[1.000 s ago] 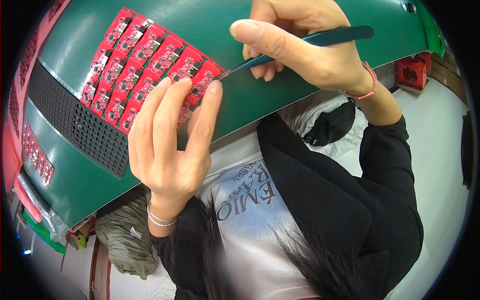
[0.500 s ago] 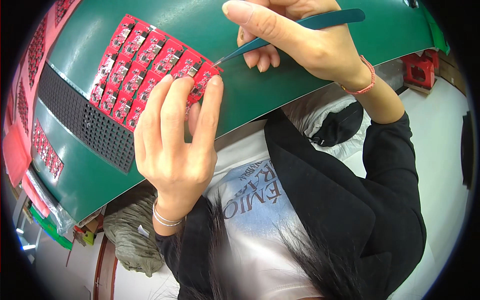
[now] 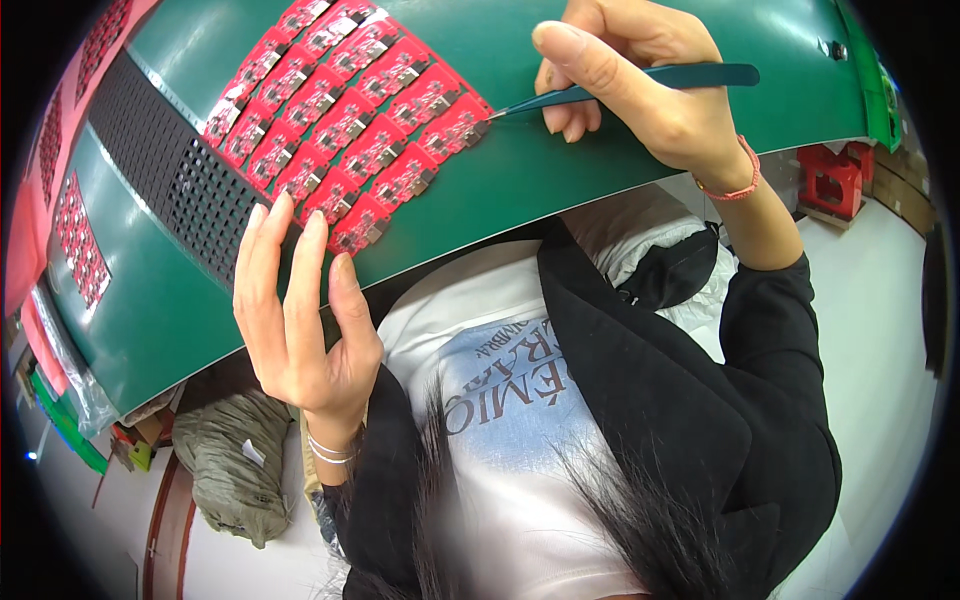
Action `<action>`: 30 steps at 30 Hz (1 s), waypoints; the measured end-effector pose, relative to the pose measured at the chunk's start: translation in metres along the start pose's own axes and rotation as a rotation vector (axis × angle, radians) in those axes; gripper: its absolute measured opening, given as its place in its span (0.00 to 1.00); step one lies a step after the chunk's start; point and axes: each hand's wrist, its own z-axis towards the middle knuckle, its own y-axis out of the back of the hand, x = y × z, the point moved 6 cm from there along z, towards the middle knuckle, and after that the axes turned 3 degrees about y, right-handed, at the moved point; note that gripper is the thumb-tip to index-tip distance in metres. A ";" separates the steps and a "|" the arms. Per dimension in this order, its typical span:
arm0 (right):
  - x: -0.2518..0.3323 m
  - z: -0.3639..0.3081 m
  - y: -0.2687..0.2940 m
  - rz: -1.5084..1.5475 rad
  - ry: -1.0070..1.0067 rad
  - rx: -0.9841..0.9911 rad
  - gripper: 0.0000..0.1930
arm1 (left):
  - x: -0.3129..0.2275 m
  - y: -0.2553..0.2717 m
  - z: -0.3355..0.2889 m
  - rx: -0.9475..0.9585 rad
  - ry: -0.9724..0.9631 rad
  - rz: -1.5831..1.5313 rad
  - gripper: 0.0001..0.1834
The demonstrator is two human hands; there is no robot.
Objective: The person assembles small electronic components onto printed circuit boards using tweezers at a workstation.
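A panel of red circuit boards, with several small boards in rows, lies on the green tabletop. My right hand grips dark teal tweezers. Their fine tip meets or nearly meets the panel's right corner, beside a small silvery part. Near the panel's closest edge is my left hand, holding nothing, its fingers apart. The index and middle fingertips are at the panel's lower left edge and the end of a black grid strip; whether they touch cannot be told.
A smaller red board strip lies left of the black grid strip. Pink sheeting with more red boards runs along the far left. The green table ends just before my body. A red bracket stands beyond its right end.
My left hand has come off the boards and moved toward me, its fingers spreading. The panel sits farther up and right in view. My right hand and the tweezers have shifted right.
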 end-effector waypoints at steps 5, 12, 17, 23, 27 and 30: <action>0.013 -0.009 -0.004 -0.127 -0.809 -0.212 0.12 | 0.010 0.001 -0.004 -0.003 0.028 0.041 0.19; 0.010 -0.009 0.005 -0.206 -0.587 -0.102 0.16 | 0.002 0.005 0.003 0.101 -0.083 0.056 0.32; 0.007 -0.013 0.013 -0.010 -0.570 -0.234 0.17 | 0.008 0.005 -0.002 0.109 -0.136 0.113 0.36; 0.007 -0.006 0.011 0.162 -0.554 -0.354 0.17 | 0.006 0.013 -0.009 0.041 -0.262 0.069 0.32; 0.006 -0.003 0.010 0.120 -0.555 -0.286 0.18 | 0.003 0.015 -0.013 -0.022 -0.314 0.061 0.18; 0.006 0.000 0.011 0.102 -0.543 -0.314 0.20 | 0.000 0.020 -0.009 -0.028 -0.345 -0.034 0.17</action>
